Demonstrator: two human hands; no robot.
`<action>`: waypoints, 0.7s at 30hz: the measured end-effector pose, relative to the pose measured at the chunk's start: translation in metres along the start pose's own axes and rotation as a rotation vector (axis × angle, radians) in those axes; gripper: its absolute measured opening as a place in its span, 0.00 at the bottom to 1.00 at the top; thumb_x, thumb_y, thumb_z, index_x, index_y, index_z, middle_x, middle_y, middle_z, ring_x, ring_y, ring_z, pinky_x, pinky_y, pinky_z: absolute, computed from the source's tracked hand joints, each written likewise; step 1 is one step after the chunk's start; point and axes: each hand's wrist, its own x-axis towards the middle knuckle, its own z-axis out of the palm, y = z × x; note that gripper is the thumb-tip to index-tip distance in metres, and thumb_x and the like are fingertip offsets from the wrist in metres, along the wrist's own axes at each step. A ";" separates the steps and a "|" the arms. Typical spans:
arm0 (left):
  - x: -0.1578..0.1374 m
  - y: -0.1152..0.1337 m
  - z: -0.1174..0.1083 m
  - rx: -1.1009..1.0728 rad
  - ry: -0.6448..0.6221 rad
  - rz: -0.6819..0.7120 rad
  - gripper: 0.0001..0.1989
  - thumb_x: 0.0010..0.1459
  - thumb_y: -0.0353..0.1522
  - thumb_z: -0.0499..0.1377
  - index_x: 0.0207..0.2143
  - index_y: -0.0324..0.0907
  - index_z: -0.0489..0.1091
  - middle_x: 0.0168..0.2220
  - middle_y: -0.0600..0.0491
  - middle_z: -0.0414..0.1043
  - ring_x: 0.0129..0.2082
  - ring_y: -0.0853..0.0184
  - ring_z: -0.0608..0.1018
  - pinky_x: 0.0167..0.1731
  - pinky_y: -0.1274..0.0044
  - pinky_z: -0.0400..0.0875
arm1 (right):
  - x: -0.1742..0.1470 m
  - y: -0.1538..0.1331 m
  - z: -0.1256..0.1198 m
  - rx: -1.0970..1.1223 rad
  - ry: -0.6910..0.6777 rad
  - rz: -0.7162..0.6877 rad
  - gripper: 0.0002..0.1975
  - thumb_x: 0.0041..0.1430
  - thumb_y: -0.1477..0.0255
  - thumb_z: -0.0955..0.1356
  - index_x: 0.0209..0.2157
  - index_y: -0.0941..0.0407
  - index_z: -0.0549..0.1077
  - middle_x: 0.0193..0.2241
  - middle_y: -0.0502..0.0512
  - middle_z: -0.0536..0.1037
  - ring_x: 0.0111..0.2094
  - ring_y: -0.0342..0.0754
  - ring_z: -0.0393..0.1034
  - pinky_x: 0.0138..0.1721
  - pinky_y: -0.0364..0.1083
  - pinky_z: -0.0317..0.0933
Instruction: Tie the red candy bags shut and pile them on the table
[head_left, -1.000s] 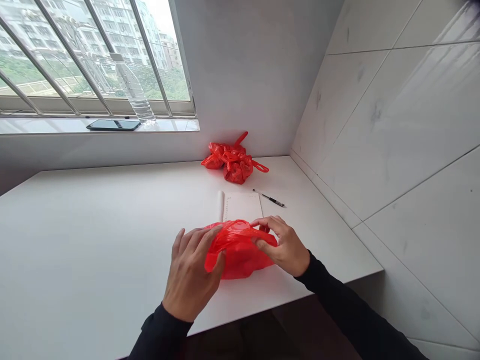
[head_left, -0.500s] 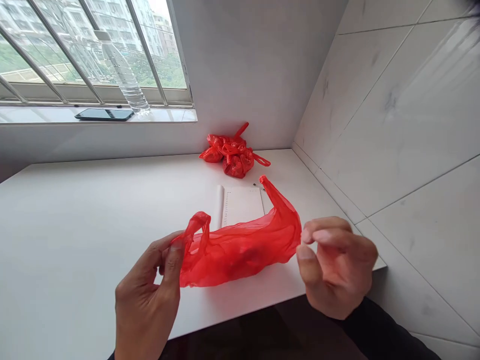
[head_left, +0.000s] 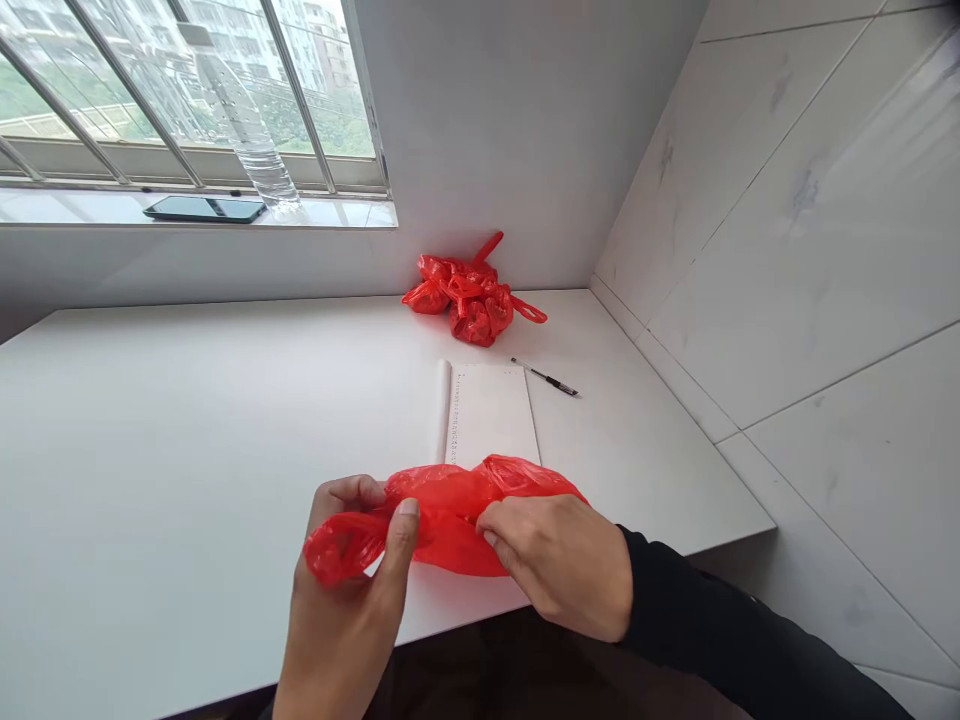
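A thin red plastic bag (head_left: 457, 545) lies stretched sideways between my hands, above the table's front edge. My left hand (head_left: 360, 570) is closed on its left end, thumb in front, with a gathered loop of the plastic sticking out beside the palm. Over the middle and right part of the bag, my right hand (head_left: 559, 560) has its fingertips pinched at the plastic near the opening. The tips of those fingers are partly hidden in the folds. What lies inside the bag, if anything, cannot be made out.
An open spiral notebook (head_left: 491, 410) lies behind the bag on the white table (head_left: 225, 440), with a black pen (head_left: 551, 379) to its right. Several knotted red bags (head_left: 472, 300) sit against the wall. A water bottle (head_left: 251, 140) and a phone (head_left: 204, 208) rest on the windowsill.
My right hand has moved left from beside the bag onto its middle and now pinches it. My left hand has shifted right, and the bag's upright right handle has folded down.
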 end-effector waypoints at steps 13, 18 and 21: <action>-0.004 -0.036 -0.034 -0.227 -0.203 -0.246 0.28 0.53 0.48 0.67 0.54 0.50 0.70 0.47 0.51 0.77 0.43 0.60 0.80 0.37 0.80 0.80 | 0.018 0.004 0.015 -0.214 -0.073 0.098 0.10 0.66 0.75 0.63 0.47 0.52 0.68 0.29 0.49 0.75 0.24 0.47 0.67 0.21 0.47 0.46; -0.006 -0.037 -0.029 -0.248 -0.223 -0.224 0.25 0.54 0.46 0.67 0.53 0.49 0.70 0.41 0.53 0.79 0.36 0.65 0.79 0.35 0.81 0.78 | 0.023 0.004 0.030 -0.245 -0.196 0.117 0.14 0.64 0.76 0.64 0.51 0.53 0.68 0.27 0.50 0.76 0.24 0.49 0.69 0.22 0.49 0.48; -0.010 -0.032 -0.023 -0.236 -0.205 -0.170 0.25 0.53 0.45 0.69 0.52 0.50 0.71 0.41 0.53 0.78 0.37 0.67 0.78 0.36 0.83 0.77 | 0.028 0.004 0.037 -0.238 -0.200 0.130 0.16 0.64 0.76 0.64 0.53 0.53 0.68 0.28 0.51 0.76 0.26 0.49 0.71 0.23 0.48 0.51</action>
